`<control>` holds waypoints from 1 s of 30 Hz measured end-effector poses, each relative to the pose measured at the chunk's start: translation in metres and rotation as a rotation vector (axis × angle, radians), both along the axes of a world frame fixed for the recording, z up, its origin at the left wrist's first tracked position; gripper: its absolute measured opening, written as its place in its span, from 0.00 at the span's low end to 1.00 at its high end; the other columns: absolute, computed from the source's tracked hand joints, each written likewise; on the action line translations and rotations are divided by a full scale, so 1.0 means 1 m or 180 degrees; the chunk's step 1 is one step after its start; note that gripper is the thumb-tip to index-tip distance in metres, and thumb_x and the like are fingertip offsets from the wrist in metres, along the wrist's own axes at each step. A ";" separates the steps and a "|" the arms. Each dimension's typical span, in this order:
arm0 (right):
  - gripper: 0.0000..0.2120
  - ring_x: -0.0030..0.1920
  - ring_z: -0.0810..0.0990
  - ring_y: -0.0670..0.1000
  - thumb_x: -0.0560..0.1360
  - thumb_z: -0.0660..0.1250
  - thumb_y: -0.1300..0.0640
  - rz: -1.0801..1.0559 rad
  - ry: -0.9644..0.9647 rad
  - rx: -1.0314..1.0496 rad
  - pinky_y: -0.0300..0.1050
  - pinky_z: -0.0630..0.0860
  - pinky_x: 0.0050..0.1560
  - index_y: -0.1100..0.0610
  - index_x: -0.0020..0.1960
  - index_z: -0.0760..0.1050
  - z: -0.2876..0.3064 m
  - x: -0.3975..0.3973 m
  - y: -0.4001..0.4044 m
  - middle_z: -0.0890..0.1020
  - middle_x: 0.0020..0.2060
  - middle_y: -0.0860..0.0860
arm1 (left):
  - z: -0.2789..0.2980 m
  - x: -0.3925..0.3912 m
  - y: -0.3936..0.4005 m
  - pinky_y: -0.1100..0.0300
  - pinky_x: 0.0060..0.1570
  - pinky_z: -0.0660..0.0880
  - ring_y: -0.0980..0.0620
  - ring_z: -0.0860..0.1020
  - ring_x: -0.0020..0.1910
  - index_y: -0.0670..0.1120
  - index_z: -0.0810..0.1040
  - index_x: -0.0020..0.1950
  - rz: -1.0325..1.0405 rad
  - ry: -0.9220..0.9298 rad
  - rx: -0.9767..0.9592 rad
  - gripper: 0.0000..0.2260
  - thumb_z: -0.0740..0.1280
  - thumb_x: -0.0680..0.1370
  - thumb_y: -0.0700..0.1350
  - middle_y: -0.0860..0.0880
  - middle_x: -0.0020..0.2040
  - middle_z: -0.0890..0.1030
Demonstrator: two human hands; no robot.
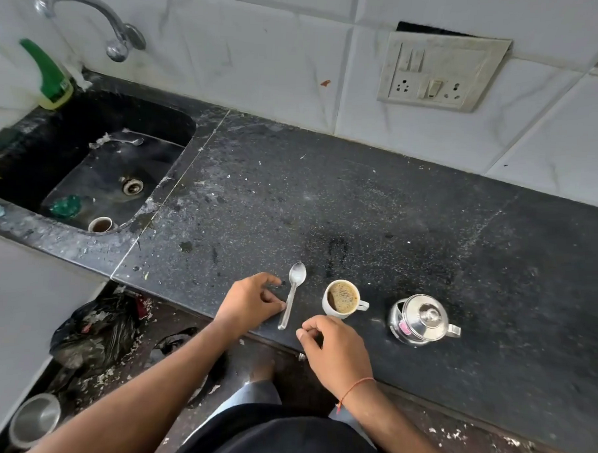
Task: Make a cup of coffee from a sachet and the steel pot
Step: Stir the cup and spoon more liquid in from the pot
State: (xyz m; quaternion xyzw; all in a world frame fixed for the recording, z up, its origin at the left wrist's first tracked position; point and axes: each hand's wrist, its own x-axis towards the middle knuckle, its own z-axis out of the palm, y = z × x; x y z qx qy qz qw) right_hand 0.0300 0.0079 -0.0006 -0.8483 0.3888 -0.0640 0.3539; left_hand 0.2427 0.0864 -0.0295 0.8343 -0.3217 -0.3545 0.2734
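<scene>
1. A white cup (pixel 340 298) full of frothy brown coffee stands near the front edge of the dark speckled surface (pixel 377 202), its handle pointing right.
2. A steel spoon (pixel 292 294) lies just left of the cup, bowl toward the wall, handle toward the front edge.
3. The steel pot (pixel 420 319) sits to the right of the cup, also near the front edge, lid on and spout pointing right.
4. The left hand (pixel 249 301) rests at the front edge just left of the spoon, fingers loosely curled and holding nothing; its fingertips are at the spoon handle, though I cannot tell if they touch it.
5. The right hand (pixel 333 351) hovers at the front edge below the cup, fingers loosely bent, nothing in its grasp.
6. At the left end of the surface is a sink (pixel 29 166) with a small cup (pixel 100 224) and a green scrubber (pixel 65 206) in it; a tap (pixel 94 18) curves above.
7. A socket plate (pixel 441 71) is set in the tiled wall behind.
</scene>
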 end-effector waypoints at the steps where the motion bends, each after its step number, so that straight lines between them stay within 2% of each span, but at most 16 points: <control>1: 0.09 0.49 0.83 0.46 0.79 0.71 0.42 -0.0041 0.0199 0.0046 0.47 0.80 0.50 0.46 0.52 0.83 -0.004 0.010 0.003 0.84 0.46 0.43 | 0.000 0.003 -0.002 0.66 0.42 0.80 0.65 0.85 0.39 0.57 0.80 0.63 -0.0087 0.0037 -0.0006 0.19 0.81 0.75 0.46 0.62 0.40 0.88; 6: 0.15 0.49 0.84 0.51 0.77 0.71 0.36 -0.0306 0.0973 0.0041 0.50 0.81 0.49 0.48 0.50 0.83 -0.017 0.050 0.014 0.85 0.46 0.45 | -0.008 0.016 -0.007 0.55 0.48 0.83 0.65 0.84 0.39 0.58 0.78 0.62 -0.0402 0.0063 -0.0046 0.20 0.81 0.74 0.48 0.62 0.39 0.87; 10: 0.16 0.51 0.85 0.53 0.76 0.72 0.37 -0.0436 0.1276 -0.0040 0.50 0.81 0.50 0.49 0.51 0.84 -0.017 0.073 0.019 0.86 0.47 0.46 | -0.014 0.028 -0.012 0.56 0.51 0.81 0.64 0.83 0.44 0.57 0.78 0.61 -0.0349 -0.0001 -0.0163 0.18 0.81 0.75 0.51 0.60 0.41 0.87; 13: 0.14 0.51 0.85 0.54 0.76 0.72 0.38 -0.0542 0.1385 -0.0011 0.49 0.81 0.50 0.49 0.52 0.84 -0.017 0.081 0.019 0.87 0.48 0.46 | -0.014 0.036 -0.021 0.59 0.56 0.77 0.60 0.82 0.53 0.55 0.78 0.64 -0.0221 -0.0063 -0.0389 0.19 0.80 0.77 0.51 0.60 0.51 0.85; 15: 0.13 0.51 0.86 0.53 0.77 0.73 0.39 -0.0619 0.1401 0.0067 0.49 0.82 0.50 0.49 0.51 0.84 -0.017 0.083 0.019 0.87 0.47 0.46 | -0.015 0.040 -0.030 0.58 0.56 0.79 0.59 0.83 0.52 0.56 0.78 0.66 -0.0181 0.0043 -0.0486 0.19 0.79 0.78 0.51 0.62 0.54 0.84; 18: 0.11 0.51 0.86 0.53 0.77 0.73 0.41 -0.0691 0.1386 0.0127 0.48 0.81 0.51 0.49 0.50 0.85 -0.015 0.083 0.020 0.88 0.48 0.47 | -0.014 0.044 -0.044 0.51 0.48 0.85 0.55 0.86 0.41 0.56 0.77 0.66 -0.0147 0.0233 -0.0523 0.18 0.77 0.79 0.49 0.61 0.52 0.86; 21: 0.11 0.50 0.85 0.52 0.77 0.74 0.42 -0.0770 0.1313 0.0165 0.48 0.80 0.50 0.49 0.49 0.84 -0.013 0.083 0.021 0.87 0.47 0.46 | -0.012 0.047 -0.056 0.52 0.43 0.86 0.55 0.86 0.34 0.54 0.79 0.65 -0.0111 0.0391 -0.0511 0.14 0.76 0.81 0.45 0.57 0.49 0.87; 26: 0.09 0.45 0.84 0.48 0.76 0.75 0.42 -0.0880 0.1133 0.0333 0.48 0.82 0.48 0.47 0.46 0.82 -0.015 0.081 0.024 0.86 0.41 0.43 | -0.013 0.054 -0.063 0.56 0.45 0.83 0.60 0.84 0.41 0.55 0.81 0.59 -0.0197 0.0249 -0.0497 0.10 0.76 0.80 0.46 0.58 0.42 0.87; 28: 0.09 0.41 0.83 0.44 0.75 0.76 0.43 -0.0977 0.0863 0.0502 0.47 0.82 0.48 0.46 0.46 0.80 -0.015 0.077 0.026 0.84 0.37 0.42 | -0.010 0.056 -0.064 0.59 0.44 0.80 0.62 0.83 0.40 0.56 0.81 0.57 -0.0165 0.0232 -0.0556 0.08 0.76 0.81 0.47 0.57 0.41 0.87; 30: 0.11 0.38 0.83 0.43 0.74 0.76 0.41 -0.1109 0.0589 0.0707 0.44 0.81 0.45 0.46 0.46 0.79 -0.016 0.073 0.029 0.83 0.34 0.43 | -0.005 0.058 -0.065 0.58 0.43 0.81 0.59 0.83 0.38 0.56 0.81 0.57 -0.0067 0.0277 -0.0635 0.08 0.76 0.80 0.47 0.56 0.40 0.87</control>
